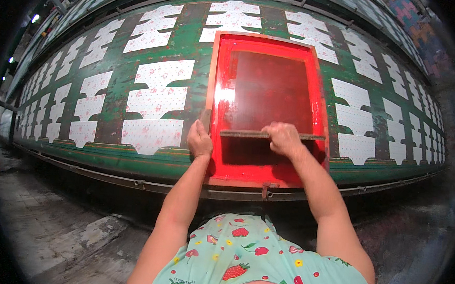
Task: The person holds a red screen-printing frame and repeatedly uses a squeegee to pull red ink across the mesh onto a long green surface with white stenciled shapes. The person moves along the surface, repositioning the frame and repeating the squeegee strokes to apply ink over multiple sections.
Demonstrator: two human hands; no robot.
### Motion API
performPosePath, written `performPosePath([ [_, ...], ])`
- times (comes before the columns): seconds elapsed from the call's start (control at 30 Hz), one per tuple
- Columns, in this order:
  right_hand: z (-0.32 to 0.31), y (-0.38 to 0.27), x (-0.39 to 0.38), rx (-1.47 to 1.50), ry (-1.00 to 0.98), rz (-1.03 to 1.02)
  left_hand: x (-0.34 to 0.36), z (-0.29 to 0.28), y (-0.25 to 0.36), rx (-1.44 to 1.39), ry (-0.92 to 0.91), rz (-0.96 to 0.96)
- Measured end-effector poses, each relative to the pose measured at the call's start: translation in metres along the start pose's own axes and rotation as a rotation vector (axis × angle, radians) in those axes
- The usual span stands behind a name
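Observation:
A screen-printing frame [267, 82] with a red-coated border and a darker, translucent mesh middle lies on the long green table. My right hand [282, 140] is closed on a long squeegee [238, 133] lying crosswise over the lower part of the screen, with a dark band below it. My left hand [200, 139] is closed on a short brown wooden piece [204, 117] at the frame's left edge. White floral-printed cut pieces [157, 101] lie in rows on both sides of the screen.
The green table [112, 158] curves across the view, with a metal rail [227, 194] along its near edge. More printing tables with pale pieces show beyond it. A worn concrete floor [61, 215] shows at lower left, and my patterned clothing is at the bottom.

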State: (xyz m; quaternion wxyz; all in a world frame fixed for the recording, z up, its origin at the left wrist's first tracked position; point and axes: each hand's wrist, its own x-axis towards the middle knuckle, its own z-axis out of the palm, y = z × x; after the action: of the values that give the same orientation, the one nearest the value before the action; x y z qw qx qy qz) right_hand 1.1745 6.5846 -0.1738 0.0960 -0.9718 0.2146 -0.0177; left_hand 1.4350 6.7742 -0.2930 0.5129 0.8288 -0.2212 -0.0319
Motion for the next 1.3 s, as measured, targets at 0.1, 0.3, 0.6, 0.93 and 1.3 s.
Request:
performPosePath([
  [0.1,0.012,-0.039,-0.054,-0.018,0.073,-0.047,0.0,-0.001,-0.003,-0.017,-0.079,-0.026],
  [0.3,0.016,-0.092,-0.109,-0.125,0.008,-0.021,-0.004,-0.002,0.009,0.031,0.032,-0.039],
  [0.6,0.019,-0.088,-0.155,0.048,0.096,-0.203,-0.008,-0.004,0.028,0.166,0.029,-0.114],
  [0.93,0.004,0.065,-0.228,0.503,0.482,0.065,-0.007,-0.003,0.032,0.281,0.041,-0.216],
  [1.3,0.039,0.159,-0.217,0.623,0.339,0.691,0.0,0.002,0.017,0.353,0.031,-0.165],
])
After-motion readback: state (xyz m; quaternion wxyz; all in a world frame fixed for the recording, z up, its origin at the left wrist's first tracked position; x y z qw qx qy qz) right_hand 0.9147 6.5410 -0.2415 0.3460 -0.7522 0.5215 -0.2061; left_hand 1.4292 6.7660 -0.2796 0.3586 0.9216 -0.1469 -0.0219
